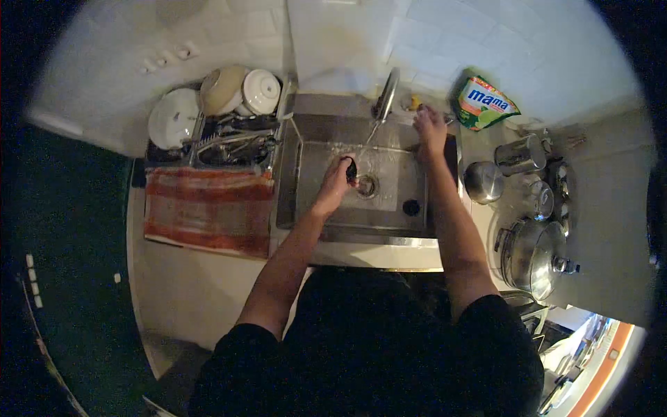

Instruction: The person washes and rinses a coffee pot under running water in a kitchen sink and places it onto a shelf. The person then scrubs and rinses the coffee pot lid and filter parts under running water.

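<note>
My left hand (336,185) is over the sink basin (316,219), its fingers closed around a small black round object (350,168) whose kind I cannot make out. Water runs from the faucet (386,97) into the basin close to that hand. At the sink's back right corner is my right hand (431,130), fingers bent together beside a small yellow item (415,102); what they hold is too small to name. The metal drain (366,186) shows just right of my left hand. A dark round piece (411,208) lies in the basin's front right.
Left of the sink, a rack holds a white bowl (261,92), other dishes and cutlery, with an orange striped cloth (208,240) in front. On the right stand a green "mama" pouch (483,104), a metal bowl (483,182), a metal cup (520,156) and a lidded pot (538,260).
</note>
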Demonstrator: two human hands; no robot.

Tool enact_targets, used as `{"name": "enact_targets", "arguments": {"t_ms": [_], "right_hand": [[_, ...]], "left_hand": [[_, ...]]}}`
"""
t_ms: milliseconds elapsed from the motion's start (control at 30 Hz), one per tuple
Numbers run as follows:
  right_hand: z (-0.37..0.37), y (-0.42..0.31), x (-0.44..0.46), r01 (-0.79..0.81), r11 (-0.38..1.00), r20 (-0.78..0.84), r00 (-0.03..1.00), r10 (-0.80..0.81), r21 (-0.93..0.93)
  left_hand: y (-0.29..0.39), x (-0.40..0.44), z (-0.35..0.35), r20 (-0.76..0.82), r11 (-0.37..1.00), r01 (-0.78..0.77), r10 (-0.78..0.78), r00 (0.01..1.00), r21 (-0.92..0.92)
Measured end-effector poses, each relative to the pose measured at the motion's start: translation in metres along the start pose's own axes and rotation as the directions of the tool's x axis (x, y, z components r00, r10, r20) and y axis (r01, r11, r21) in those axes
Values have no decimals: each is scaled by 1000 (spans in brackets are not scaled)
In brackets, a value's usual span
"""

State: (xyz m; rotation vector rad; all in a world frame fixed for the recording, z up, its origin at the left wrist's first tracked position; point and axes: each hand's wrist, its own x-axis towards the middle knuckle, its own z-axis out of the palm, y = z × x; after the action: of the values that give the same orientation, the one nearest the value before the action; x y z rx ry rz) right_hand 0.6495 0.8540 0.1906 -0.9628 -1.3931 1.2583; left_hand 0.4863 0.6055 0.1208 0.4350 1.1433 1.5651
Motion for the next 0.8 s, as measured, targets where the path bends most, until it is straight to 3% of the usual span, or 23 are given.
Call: {"name": "enact_targets", "arguments": {"t_ms": [33, 100, 133, 167, 233, 333, 400, 433, 500, 567, 633, 700, 800], "right_hand": [[5, 7, -13, 156, 972, -28, 986, -163, -178], [12, 48, -33, -145, 956, 64, 984, 167, -256], [23, 64, -54, -219, 910, 94, 959, 267, -352], [41, 75, -84, -133, 864, 148, 962, 231, -485], [76, 85, -133, 87, 714, 256, 958, 132, -695], [80, 15, -160, 472, 671, 527, 838, -141, -572], [88, 11, -162, 307, 737, 376, 923, -78, -602], [90, 11, -163, 220, 768, 300, 953, -37, -602], [87, 27, -153, 232, 754, 249, 964, -94, -614], [84, 31, -140, 189, 766, 208, 975, -73, -614], [81, 34, -131, 82, 796, 178, 983, 33, -600], [77, 40, -123, 32, 772, 131, 989, 67, -635], [86, 49, -121, -124, 876, -76, 992, 101, -466]], "left_hand": [[16, 0, 23, -81, 998, 67, -68, 994, -20], [11, 17, 31, -145, 994, 110, -105, 984, 24], [8, 26, 39, -164, 990, 135, -126, 978, 47], [7, 28, 46, -142, 986, 167, -162, 976, 22], [-40, 66, 26, -77, 955, 177, -200, 977, -236], [-11, 63, 24, -87, 855, 352, -412, 907, -380], [35, 40, 45, -121, 791, 445, -534, 837, -420], [26, 46, 34, -50, 778, 447, -519, 853, -441], [-23, 77, -2, 242, 769, 421, -345, 907, -481], [-19, 73, 5, 306, 787, 378, -252, 918, -487], [-6, 56, 36, 70, 862, 324, -323, 944, -391], [5, 43, 59, -15, 921, 265, -280, 960, -284], [-4, 45, 55, -91, 987, 157, -160, 983, -36]]}}
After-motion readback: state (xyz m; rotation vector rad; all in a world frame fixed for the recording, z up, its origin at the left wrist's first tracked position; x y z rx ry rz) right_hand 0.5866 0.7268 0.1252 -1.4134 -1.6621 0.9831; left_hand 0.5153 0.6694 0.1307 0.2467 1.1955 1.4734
